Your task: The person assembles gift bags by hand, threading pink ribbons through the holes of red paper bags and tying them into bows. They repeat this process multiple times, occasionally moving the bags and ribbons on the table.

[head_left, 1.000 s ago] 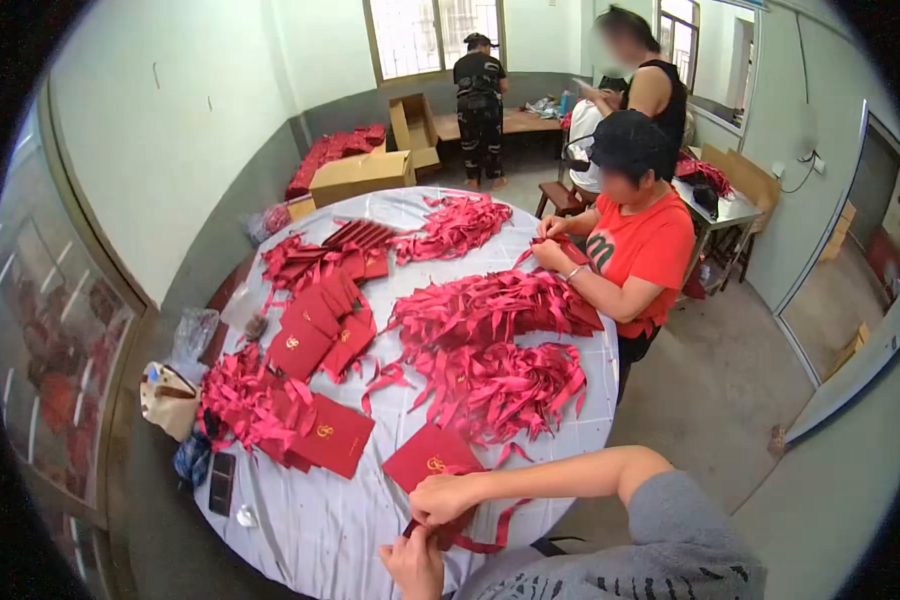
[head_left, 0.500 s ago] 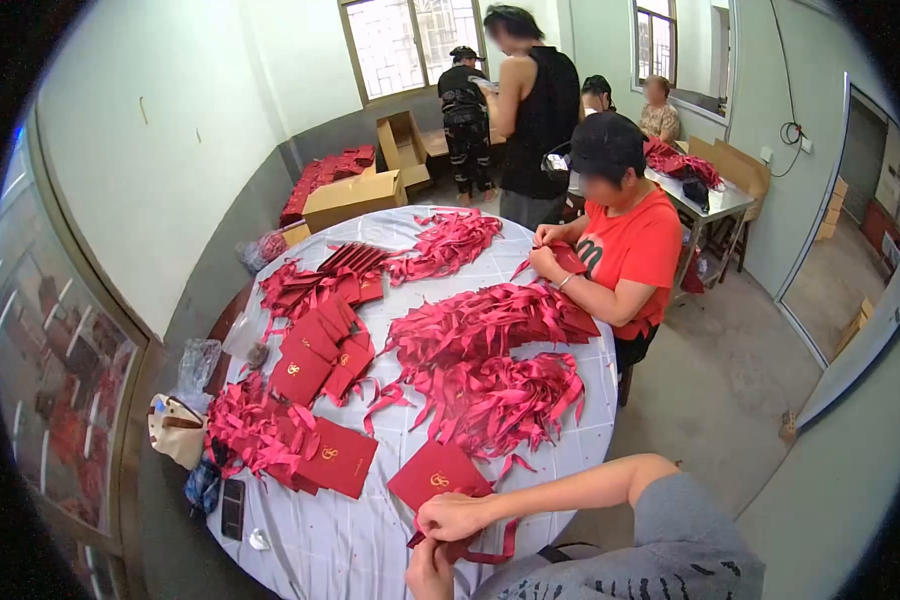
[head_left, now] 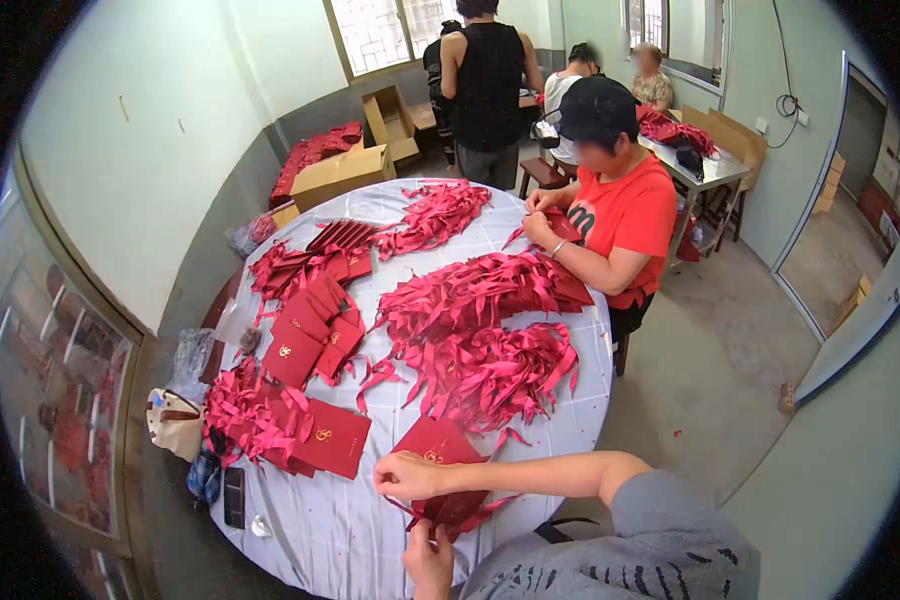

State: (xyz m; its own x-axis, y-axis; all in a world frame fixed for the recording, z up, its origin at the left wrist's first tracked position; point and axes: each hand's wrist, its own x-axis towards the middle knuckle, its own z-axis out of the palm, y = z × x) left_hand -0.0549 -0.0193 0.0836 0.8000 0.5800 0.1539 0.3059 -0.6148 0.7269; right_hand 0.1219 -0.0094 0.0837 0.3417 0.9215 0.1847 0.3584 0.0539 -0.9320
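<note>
A dark red bag (head_left: 438, 440) with a gold emblem and ribbon lies at the near edge of the round table. Over its left side is my right hand (head_left: 410, 476), fingers pinched on the bag's ribbon. Below it my left hand (head_left: 429, 562) grips the bag's lower edge between thumb and fingers. Another red bag (head_left: 338, 438) rests flat to the left, beside a heap of ribboned bags (head_left: 255, 415). Just beyond my hands lies a large pile of red ribbons (head_left: 495, 375).
Across the white-covered table (head_left: 305, 530), a co-worker in a red shirt (head_left: 625, 215) handles a red bag. A black phone (head_left: 234, 498) and cream pouch (head_left: 175, 424) are at the left edge. Other people stand or sit behind, near open cardboard boxes (head_left: 342, 178).
My right hand has moved left and up, away from my left hand, drawing the ribbon. The view has shifted slightly. The person in the black top has turned toward the window.
</note>
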